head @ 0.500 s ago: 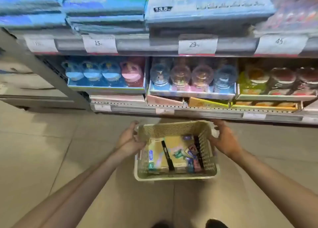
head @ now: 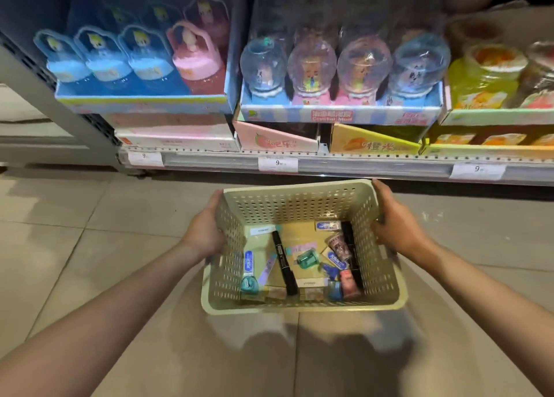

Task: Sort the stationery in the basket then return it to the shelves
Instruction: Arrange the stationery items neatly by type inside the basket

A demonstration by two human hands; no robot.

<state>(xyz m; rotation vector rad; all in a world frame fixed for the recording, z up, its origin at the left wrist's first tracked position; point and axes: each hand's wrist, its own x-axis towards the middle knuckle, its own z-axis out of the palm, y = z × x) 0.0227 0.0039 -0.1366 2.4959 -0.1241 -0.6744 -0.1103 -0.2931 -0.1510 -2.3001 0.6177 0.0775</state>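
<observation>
Two bare forearms reach forward from the bottom corners of the view over a tiled floor (head: 75, 246). Between them hangs a cream perforated basket (head: 299, 305), held above the floor with its shadow on the tiles below its near edge. The left hand (head: 207, 231) grips the basket's left wall, palm flat against the outside and fingers curled round the rim toward the far left corner. The right hand (head: 395, 225) grips the right wall in the same way, its fingers wrapped over the rim near the far right corner.

Inside the basket the stationery lies loose on flat tan card packs. A black marker (head: 283, 263) runs from the middle toward the near edge. Along the left wall lies a blue-and-white tube (head: 248, 261), with a round teal piece at its near end. A small green sharpener (head: 305, 258) sits near the centre. By the right wall are a patterned pink roll (head: 338, 246) and a long black pen (head: 352, 246), and a pink eraser-like item (head: 349, 282) rests in the near right corner.

Beyond the basket stands the shelf (head: 359, 164), its front edge carrying price tags (head: 278, 163) marked 9. On it, from left to right, are a tray of blue and pink toy jars (head: 138, 67), a tray of clear globe toys (head: 341, 67), and yellow and red tubs (head: 485, 79) at the right edge, all stacked on flat cartons.
</observation>
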